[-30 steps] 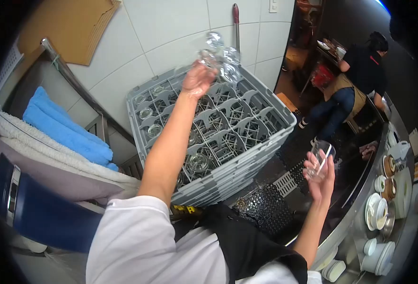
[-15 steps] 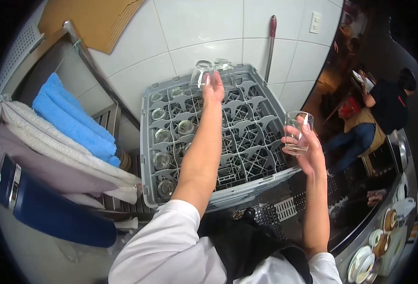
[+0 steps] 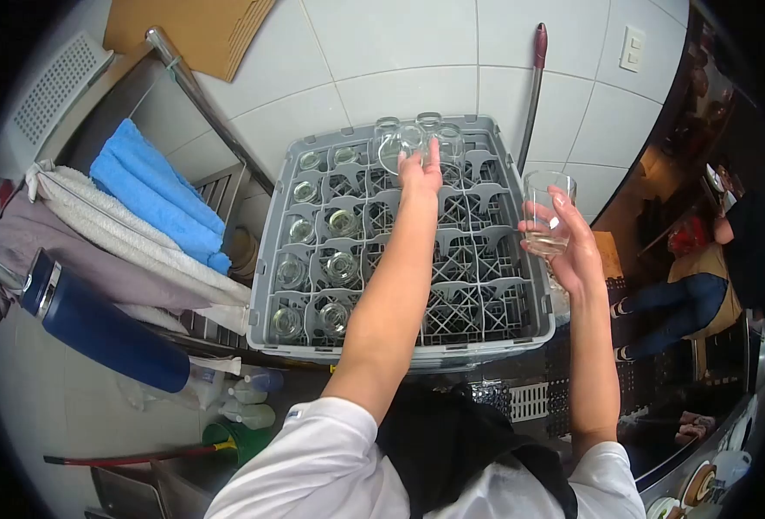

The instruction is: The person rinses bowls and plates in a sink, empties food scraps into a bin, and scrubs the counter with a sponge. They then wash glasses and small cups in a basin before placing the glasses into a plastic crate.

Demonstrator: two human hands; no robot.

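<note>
Both hands are swinging back over the rack (image 3: pixel 521 333): left hand (image 3: pixel 421 173) pinching slippery, fragile glasses (image 3: pixel 417 138), right hand (image 3: pixel 564 238) gripping a tumbler (image 3: pixel 548 212) by its wall.

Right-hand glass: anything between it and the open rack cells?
Nothing visible. The right hand holds the glass above the right edge of the grey rack, whose right-side cells look empty. The left hand holds two glasses over the back row, clear of that path.
</note>
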